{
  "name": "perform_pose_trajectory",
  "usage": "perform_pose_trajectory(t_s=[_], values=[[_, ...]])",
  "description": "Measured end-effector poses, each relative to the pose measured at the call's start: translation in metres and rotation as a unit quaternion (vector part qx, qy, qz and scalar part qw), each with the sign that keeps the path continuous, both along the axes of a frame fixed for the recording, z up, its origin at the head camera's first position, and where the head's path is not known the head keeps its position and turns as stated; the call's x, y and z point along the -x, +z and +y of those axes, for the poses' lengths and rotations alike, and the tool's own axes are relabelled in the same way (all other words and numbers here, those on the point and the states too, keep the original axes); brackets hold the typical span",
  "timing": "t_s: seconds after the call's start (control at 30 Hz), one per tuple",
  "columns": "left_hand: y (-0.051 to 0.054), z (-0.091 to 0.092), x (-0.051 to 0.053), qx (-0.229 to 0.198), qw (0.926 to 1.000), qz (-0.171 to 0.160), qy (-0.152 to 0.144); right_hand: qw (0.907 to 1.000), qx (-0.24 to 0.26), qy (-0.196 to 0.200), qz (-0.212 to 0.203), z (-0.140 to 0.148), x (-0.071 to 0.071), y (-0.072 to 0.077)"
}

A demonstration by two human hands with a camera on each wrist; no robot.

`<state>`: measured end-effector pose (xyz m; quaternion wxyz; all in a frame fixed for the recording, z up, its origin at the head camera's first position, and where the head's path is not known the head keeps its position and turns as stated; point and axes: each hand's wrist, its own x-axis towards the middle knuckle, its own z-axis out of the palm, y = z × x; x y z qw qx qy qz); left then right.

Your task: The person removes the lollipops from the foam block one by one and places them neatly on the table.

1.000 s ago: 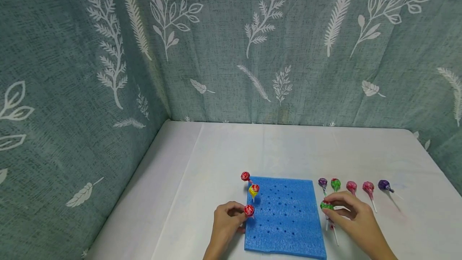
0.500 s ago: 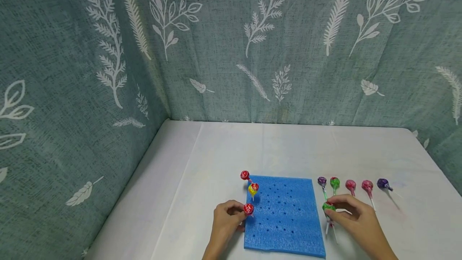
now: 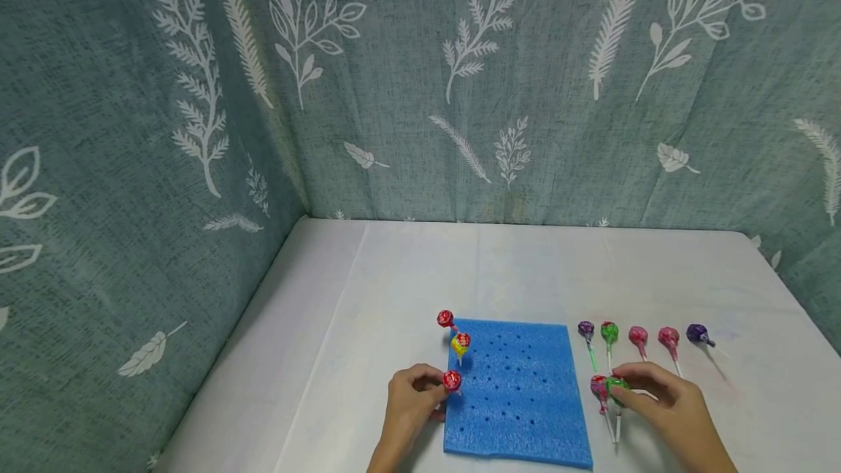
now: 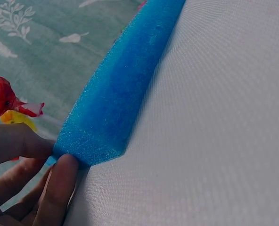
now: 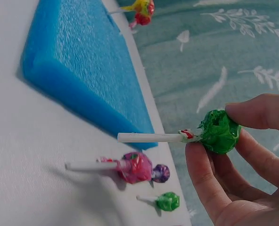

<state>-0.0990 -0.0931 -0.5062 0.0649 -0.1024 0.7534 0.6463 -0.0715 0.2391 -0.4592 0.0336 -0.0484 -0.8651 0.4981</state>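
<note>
My right hand [image 3: 666, 401] pinched a green lollipop [image 3: 616, 388] by its round candy top, with my thumb on one side and my fingers on the other. Its white stick poked out free, pointing down toward the front of the table. It was just right of the blue foam board [image 3: 519, 418]. A pink lollipop [image 3: 598, 387] was right beside it, between the board and my hand.

My left hand [image 3: 414, 396] gripped the left edge of the board, with my thumb and fingers on the foam. The board lay flat on the white table [image 3: 388, 276] and had rows of little dark holes. Along its left side stood a red lollipop [image 3: 445, 318] at the back, a yellow and red one [image 3: 461, 344] next, and another red one [image 3: 452, 381] close to my left fingertips. I couldn't tell if I was touching that one.

Past my right hand, more lollipops lay in a row: a purple one [image 3: 586, 330], a small green one [image 3: 609, 332], two pink ones [image 3: 669, 338] and a dark purple one [image 3: 699, 334].
</note>
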Motion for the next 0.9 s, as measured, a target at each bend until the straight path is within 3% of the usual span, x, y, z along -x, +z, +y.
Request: perform_pose_trajectory(t_s=[0.3,0.53,0.9], values=[[-0.001,-0.001,0.000,-0.003,1.0000,0.001,-0.002,0.9983,-0.011,-0.020,-0.054,0.014,0.002,-0.001],[-0.001,-0.001,0.000,-0.003,1.0000,0.001,-0.002,0.9983,-0.019,-0.023,-0.051,0.021,0.004,-0.002],[0.001,0.000,0.000,0.000,1.0000,-0.003,-0.004,0.9923,-0.028,-0.019,-0.119,0.029,0.012,-0.015]])
